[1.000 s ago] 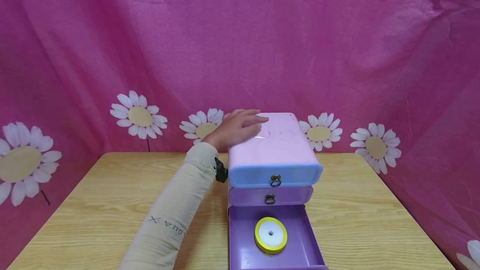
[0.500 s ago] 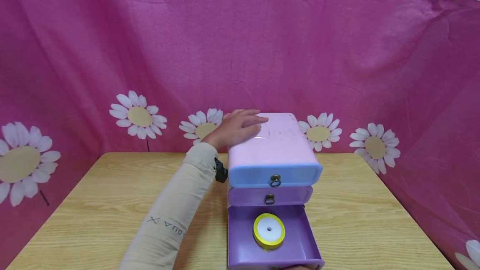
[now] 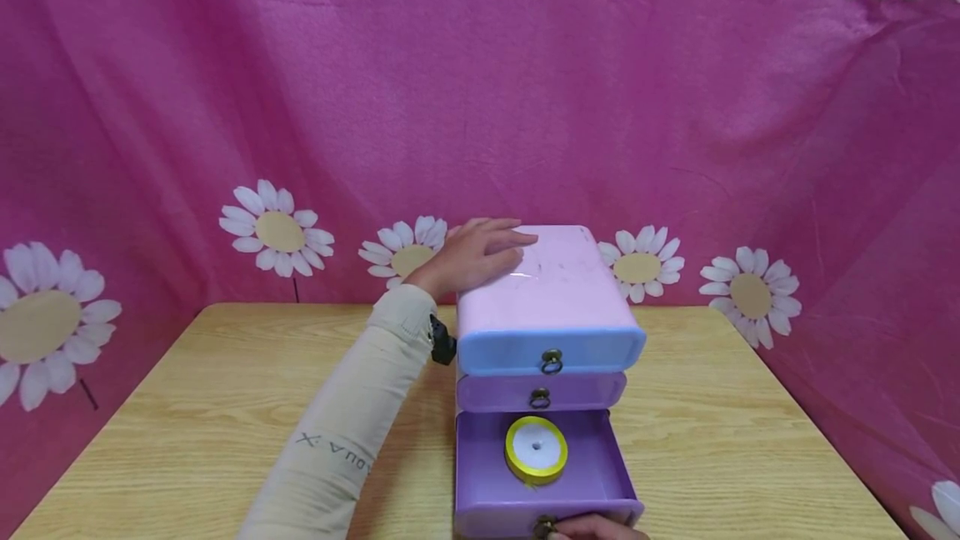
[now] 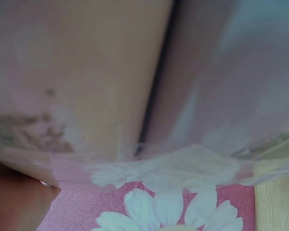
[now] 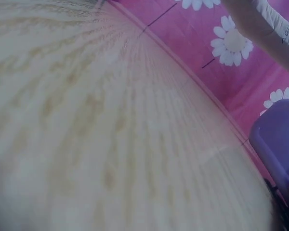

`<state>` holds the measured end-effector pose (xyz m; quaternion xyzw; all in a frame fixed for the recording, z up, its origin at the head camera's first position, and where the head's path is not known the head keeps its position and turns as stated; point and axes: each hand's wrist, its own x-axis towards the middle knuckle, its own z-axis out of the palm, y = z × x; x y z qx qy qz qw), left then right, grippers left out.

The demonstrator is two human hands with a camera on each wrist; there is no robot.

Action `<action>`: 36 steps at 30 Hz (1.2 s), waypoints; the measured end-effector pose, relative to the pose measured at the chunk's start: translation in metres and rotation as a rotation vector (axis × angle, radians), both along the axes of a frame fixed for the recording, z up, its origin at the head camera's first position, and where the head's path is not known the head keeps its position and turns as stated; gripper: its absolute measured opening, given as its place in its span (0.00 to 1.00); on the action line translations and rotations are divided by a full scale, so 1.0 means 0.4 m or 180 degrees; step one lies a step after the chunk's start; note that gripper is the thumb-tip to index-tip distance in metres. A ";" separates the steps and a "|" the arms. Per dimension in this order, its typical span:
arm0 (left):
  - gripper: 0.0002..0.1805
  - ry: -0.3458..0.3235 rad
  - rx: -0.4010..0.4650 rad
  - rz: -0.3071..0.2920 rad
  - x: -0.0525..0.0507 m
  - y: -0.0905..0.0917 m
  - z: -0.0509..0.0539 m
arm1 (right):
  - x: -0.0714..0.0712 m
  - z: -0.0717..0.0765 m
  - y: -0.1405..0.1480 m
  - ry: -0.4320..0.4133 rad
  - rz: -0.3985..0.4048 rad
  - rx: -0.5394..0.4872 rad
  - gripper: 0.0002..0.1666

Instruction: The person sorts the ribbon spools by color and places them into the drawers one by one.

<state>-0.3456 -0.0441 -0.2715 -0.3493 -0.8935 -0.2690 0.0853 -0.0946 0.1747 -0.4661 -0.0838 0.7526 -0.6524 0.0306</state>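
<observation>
On the wooden table stands a small chest of drawers with a pink top (image 3: 555, 282). My left hand (image 3: 472, 255) rests on that top, fingers spread toward the right. The lowest purple drawer (image 3: 495, 517) is pulled out, and a yellow-rimmed ribbon spool (image 3: 536, 448) with a white core lies in it. At the drawer's front, my right hand (image 3: 596, 527) pinches the dark ring pull (image 3: 544, 526); most of this hand is below the view. The right wrist view shows the purple drawer front (image 5: 278, 139) at its right edge. The left wrist view is mostly blurred.
A blue drawer (image 3: 510, 353) and a purple middle drawer (image 3: 495, 392), each with a ring pull, sit closed above. Behind the table (image 3: 720, 440) hangs a pink cloth (image 3: 480, 107) printed with white flowers.
My right hand has come into view at the lowest drawer's ring pull. That drawer has slid part of the way inward, carrying the ribbon spool. The left hand has stayed put.
</observation>
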 end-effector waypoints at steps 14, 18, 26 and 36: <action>0.23 0.0004 0.0011 -0.0018 0.002 0.001 0.000 | -0.028 0.030 -0.047 -0.0382 -0.1066 0.0385 0.11; 0.23 0.0031 0.0003 -0.0039 0.002 0.002 0.001 | -0.042 0.032 -0.047 -0.0524 -0.1095 0.0390 0.14; 0.23 0.0083 -0.0016 -0.0035 0.005 0.003 0.003 | -0.056 0.030 -0.049 -0.0384 -0.1121 0.0363 0.12; 0.23 0.0079 0.0000 -0.0020 0.008 -0.001 0.003 | -0.090 0.028 -0.055 -0.0214 -0.1203 0.0287 0.09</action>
